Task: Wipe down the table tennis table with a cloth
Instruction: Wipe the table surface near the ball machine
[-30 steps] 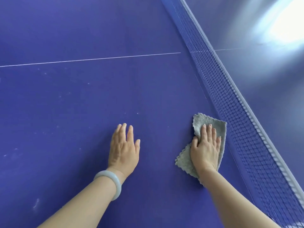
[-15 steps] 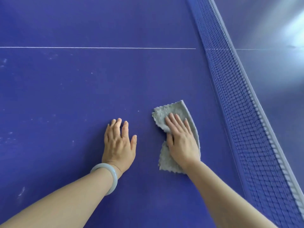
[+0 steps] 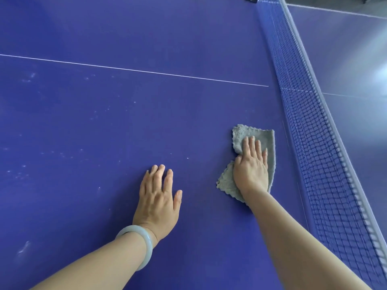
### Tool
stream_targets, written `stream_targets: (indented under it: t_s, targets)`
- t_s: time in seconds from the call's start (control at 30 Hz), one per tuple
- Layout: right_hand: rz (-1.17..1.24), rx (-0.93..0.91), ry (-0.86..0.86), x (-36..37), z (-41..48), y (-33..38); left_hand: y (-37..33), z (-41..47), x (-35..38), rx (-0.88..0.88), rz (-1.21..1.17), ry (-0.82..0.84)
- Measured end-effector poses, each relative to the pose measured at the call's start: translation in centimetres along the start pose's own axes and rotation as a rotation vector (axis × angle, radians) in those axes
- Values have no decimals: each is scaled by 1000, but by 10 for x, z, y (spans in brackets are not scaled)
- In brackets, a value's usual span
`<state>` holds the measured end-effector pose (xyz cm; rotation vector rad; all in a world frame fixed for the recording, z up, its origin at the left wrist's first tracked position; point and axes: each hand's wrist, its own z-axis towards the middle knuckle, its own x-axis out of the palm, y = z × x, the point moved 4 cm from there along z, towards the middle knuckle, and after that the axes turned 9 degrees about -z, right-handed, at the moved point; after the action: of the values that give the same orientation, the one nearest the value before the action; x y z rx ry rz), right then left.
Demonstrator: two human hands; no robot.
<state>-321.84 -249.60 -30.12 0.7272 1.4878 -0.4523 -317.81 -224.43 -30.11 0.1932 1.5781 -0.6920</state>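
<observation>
Beside the net [image 3: 326, 147], on the near half of the blue tabletop [image 3: 125, 122]: a grey cloth [image 3: 270, 143], folded, pinned flat under the right hand [image 3: 251, 170]. No pinching grip there, only an open palm with fingers spread and pressing down. Long axis of the cloth roughly along the net, one frilled corner past the fingertips, another out by the wrist. To the left, well apart from the cloth: the left hand [image 3: 159, 197], flat and empty, bracing, a pale bangle [image 3: 144, 243] on its wrist. Further left still, pale smudges and specks [image 3: 25, 170] below the white centre line [image 3: 134, 70]. Likely next: a sweep leftward, away from the net. No containers anywhere in view.
</observation>
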Motion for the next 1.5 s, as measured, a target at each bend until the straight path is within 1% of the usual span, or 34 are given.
stream_targets:
  t_s: [0.07,0.13,0.17,0.23,0.27,0.3,0.33,0.4,0.43,0.47,0.5,0.53,0.6,0.63,0.67,0.73,0.8,0.9,1.0,1.07,1.17,1.23,1.33,1.4,1.5]
  targets:
    - [23,-233,0,9,-48,27,0,0,-2,1,7,11]
    - [10,-453,44,15,-115,32,0,-2,-4,10,13,11]
    - [15,-533,58,14,-141,24,0,-2,-4,10,11,13]
    - [21,-615,84,5,-152,-2,0,-1,-3,10,-3,18]
    - [10,-600,70,2,-141,-15,1,-1,-2,10,-10,19]
    - [5,-533,51,-1,-125,-25,1,-1,-1,8,-13,19]
    - [-1,-425,24,-6,-103,-30,1,-1,-1,8,-15,18]
    - [-22,-147,-10,-11,-54,-23,0,-1,-2,7,-21,12]
    - [-13,-41,5,-9,-37,-9,0,0,-2,7,-21,15]
    - [-3,-6,19,-6,-28,9,1,0,-1,10,-19,20]
    - [19,-49,22,-1,-29,28,1,-1,0,11,-21,26]
    - [33,-160,21,6,-40,47,4,-2,1,9,-26,29]
    - [30,-379,35,16,-85,65,5,-2,2,10,-40,45]
    - [22,-439,43,19,-113,64,6,-3,2,11,-40,54]
    - [12,-472,53,21,-134,57,6,-3,2,9,-45,54]
    - [-14,-489,86,24,-146,48,4,-2,2,12,-55,52]
    - [-30,-509,100,23,-129,56,2,-2,2,14,-54,65]
    - [-31,-544,99,24,-83,88,3,-2,1,7,-32,72]
    - [-30,-524,83,26,-27,120,2,-2,-1,6,-23,72]
    - [-25,-496,86,26,-5,133,2,-2,-3,9,-16,53]
    - [6,-485,74,27,-24,127,4,-3,-3,15,-52,29]
    - [8,-489,69,27,-71,102,7,-4,-1,6,-77,33]
    - [2,-448,33,20,-135,37,6,-7,-2,-5,-86,63]
    - [-31,-363,-2,13,-145,-5,5,-8,-4,3,-68,85]
    - [-70,-168,-23,5,-118,-33,-1,1,-11,35,24,110]
